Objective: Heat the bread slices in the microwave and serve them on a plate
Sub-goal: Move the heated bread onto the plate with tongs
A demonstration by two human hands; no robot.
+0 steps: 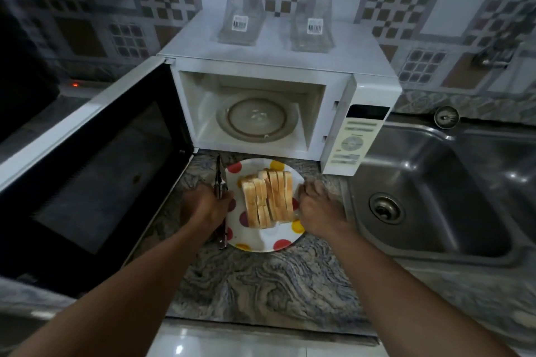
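A white plate with red and yellow dots [262, 240] rests on the marbled counter just in front of the white microwave [342, 66]. Several bread slices [268, 198] lie stacked across it. My left hand [204, 206] grips the plate's left rim, my right hand [317, 207] its right rim. The microwave door [95, 159] is swung wide open to the left. Inside, the glass turntable [256, 119] holds nothing.
Dark metal tongs [219, 182] lie on the counter between the plate and the open door, partly under my left hand. A steel sink [441, 191] lies to the right. Two clear containers [242, 19] stand on the microwave. The counter edge runs just below my forearms.
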